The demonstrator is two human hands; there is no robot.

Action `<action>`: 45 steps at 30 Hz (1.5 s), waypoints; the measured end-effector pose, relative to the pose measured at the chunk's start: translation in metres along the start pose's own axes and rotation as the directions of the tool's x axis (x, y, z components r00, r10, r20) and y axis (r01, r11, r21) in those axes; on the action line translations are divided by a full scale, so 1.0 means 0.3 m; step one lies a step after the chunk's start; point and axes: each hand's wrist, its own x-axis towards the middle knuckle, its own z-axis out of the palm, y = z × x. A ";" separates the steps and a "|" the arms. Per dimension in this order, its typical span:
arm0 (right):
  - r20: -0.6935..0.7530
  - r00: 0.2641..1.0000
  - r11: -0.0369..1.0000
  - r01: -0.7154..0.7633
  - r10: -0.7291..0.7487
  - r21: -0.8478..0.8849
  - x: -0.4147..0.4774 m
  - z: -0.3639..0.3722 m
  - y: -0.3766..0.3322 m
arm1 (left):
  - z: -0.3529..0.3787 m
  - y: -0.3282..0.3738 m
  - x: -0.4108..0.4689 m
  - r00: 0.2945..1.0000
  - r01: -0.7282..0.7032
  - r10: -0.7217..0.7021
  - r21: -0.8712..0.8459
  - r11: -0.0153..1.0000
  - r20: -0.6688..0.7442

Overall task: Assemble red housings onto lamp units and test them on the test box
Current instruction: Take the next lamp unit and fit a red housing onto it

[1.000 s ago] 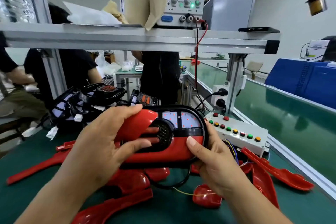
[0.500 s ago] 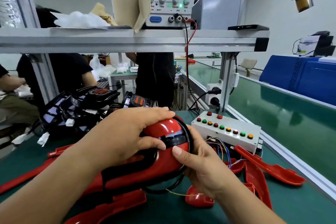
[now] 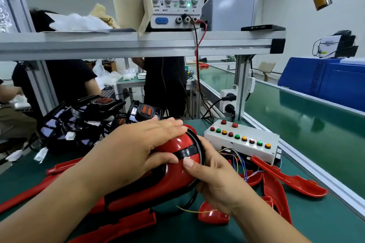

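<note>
- Fingers [image 3: 167, 125] of the left hand [image 3: 134, 150] lie pressed together over the domed top of the red housing [image 3: 178, 142], just left of the test box [image 3: 240, 147]; the thumb wraps onto the side below them, so the hand clasps the shell and bears down on it
- The lamp unit [image 3: 186, 153] sits low over the green mat [image 3: 325, 223], beside the test box's left end; its rounded head points toward the box and its long tail runs away to the lower left
- The shell looks like glossy moulded plastic: light, stiff and slick; judged so, a firm palm on the dome beats a fingertip pinch, which could skate off
- The black band at the seam is the place to press; squeezing across the thin tail may flex it or stress its clips
- The right hand [image 3: 217, 179] cups the rounded end nearest the test box; its thumb [image 3: 189, 163] presses flat on the seam, while the other fingers curl behind the head and are mostly hidden
- Thin coloured wires [image 3: 235, 157] trail from the front of the test box toward the right hand; they look fragile, so the unit should be turned without tugging them
- A loose housing [image 3: 292, 181] lies in front of the test box, apart from both hands
</note>
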 end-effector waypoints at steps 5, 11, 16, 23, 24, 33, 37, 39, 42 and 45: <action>-0.019 1.000 1.000 0.015 -0.015 0.007 0.002 0.003 -0.007 | -0.030 0.015 0.001 0.999 -0.028 0.029 0.031 0.999 -0.032; -0.012 1.000 1.000 -0.009 0.009 0.001 0.001 0.004 0.010 | -0.015 0.023 0.023 0.999 -0.033 0.034 0.045 0.998 -0.003; -0.016 1.000 1.000 -0.023 0.023 0.020 0.003 -0.006 0.011 | 0.045 -0.015 0.016 0.999 0.046 -0.046 -0.023 0.999 0.014; 0.015 1.000 0.999 -0.022 0.021 0.033 -0.003 -0.010 0.004 | 0.048 -0.031 0.014 0.999 0.033 -0.032 -0.028 0.999 0.021; 0.021 1.000 0.999 -0.024 0.023 0.046 -0.003 -0.008 0.002 | 0.051 -0.026 0.012 1.000 0.022 -0.022 -0.004 1.000 0.010; -0.252 0.968 1.000 0.000 0.004 0.017 0.013 0.026 0.032 | 0.076 -0.002 -0.025 0.991 -0.003 -0.025 -0.206 0.979 -0.134; -0.278 0.960 1.000 0.015 -0.009 0.016 0.011 0.024 0.018 | 0.078 -0.078 -0.154 0.876 0.158 -0.284 -0.324 0.933 -0.390; -0.280 0.960 0.999 0.023 -0.015 0.025 0.009 0.025 0.017 | 0.113 -0.099 -0.224 0.843 0.215 -0.380 -0.409 0.887 -0.381; -0.282 0.960 0.999 0.012 -0.001 0.037 0.006 0.027 0.022 | 0.168 -0.109 -0.258 0.791 0.252 -0.490 -0.534 0.807 -0.368; -0.288 0.958 1.000 0.010 -0.004 0.022 0.005 0.028 0.029 | 0.183 -0.091 -0.239 0.773 0.246 -0.507 -0.556 0.794 -0.382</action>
